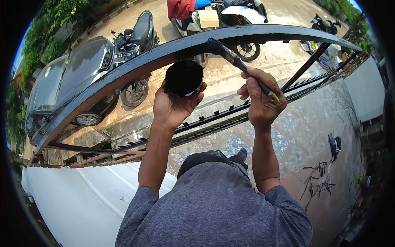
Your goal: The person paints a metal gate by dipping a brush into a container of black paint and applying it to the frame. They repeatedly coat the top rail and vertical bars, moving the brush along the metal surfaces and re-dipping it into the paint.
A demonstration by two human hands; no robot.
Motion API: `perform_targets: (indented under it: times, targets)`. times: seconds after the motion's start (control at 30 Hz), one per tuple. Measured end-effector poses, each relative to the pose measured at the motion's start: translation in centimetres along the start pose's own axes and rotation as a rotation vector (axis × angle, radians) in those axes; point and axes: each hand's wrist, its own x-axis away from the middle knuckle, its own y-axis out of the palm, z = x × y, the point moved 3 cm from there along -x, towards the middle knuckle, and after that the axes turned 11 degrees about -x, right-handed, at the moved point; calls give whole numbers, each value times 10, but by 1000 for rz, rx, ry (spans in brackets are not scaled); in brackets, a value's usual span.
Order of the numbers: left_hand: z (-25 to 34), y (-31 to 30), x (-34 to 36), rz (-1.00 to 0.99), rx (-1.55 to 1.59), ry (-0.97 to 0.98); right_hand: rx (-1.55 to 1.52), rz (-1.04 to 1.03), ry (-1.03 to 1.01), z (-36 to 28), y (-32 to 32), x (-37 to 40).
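Observation:
My left hand (175, 108) is wrapped round a small cup of black paint (184, 78), held just below a long metal beam (164, 48). In my right hand (264, 99) is a paintbrush (242, 66), gripped by its dark handle. Its black, wet bristles touch the beam's lower side near the middle. Dark paint covers the beam's upper face, while a stretch of the underside to the left looks reddish-brown. The inside of the cup shows only as solid black.
Beyond the beam stand a dark car (74, 74) and several motorbikes, one a black motorbike (142, 37). A lower spiked rail (214, 119) crosses behind my hands. White sheeting (82, 197) lies at lower left. Dark thin scraps (319, 181) lie on the paved floor (288, 185).

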Motion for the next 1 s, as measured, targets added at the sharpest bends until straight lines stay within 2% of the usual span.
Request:
perform_targets:
  times: [0.07,0.13,0.23,0.33,0.4,0.47,0.53,0.6,0.67,0.7,0.77,0.83,1.0]
  targets:
    - [1,-1,2,-11,5,15,-10,-67,-35,-9,3,6]
    - [1,-3,3,-12,3,30,-38,-262,-101,-14,25,6]
    - [2,-6,3,29,-2,12,-19,-238,-80,4,28,4]
    - [1,-4,7,85,-14,22,31,-89,-41,5,0,8]
    - [2,-3,6,58,4,33,-39,-116,2,-6,4,15]
    - [1,-3,6,22,36,30,-6,-249,-85,-10,26,14]
    - [1,-1,7,38,13,20,22,-266,-87,-1,34,7]
    - [3,-1,7,84,-29,17,-25,-107,12,8,16,7]
    - [4,0,8,84,-24,37,35,-65,-67,2,0,10]
    - [3,0,10,92,-21,42,16,-79,-65,-5,3,11]
    - [6,0,9,54,-3,43,14,-238,-191,-12,24,6]
    - [4,-2,10,61,2,29,12,-274,-155,-15,45,5]
    - [6,-1,11,54,-23,49,30,34,-38,-7,6,2]
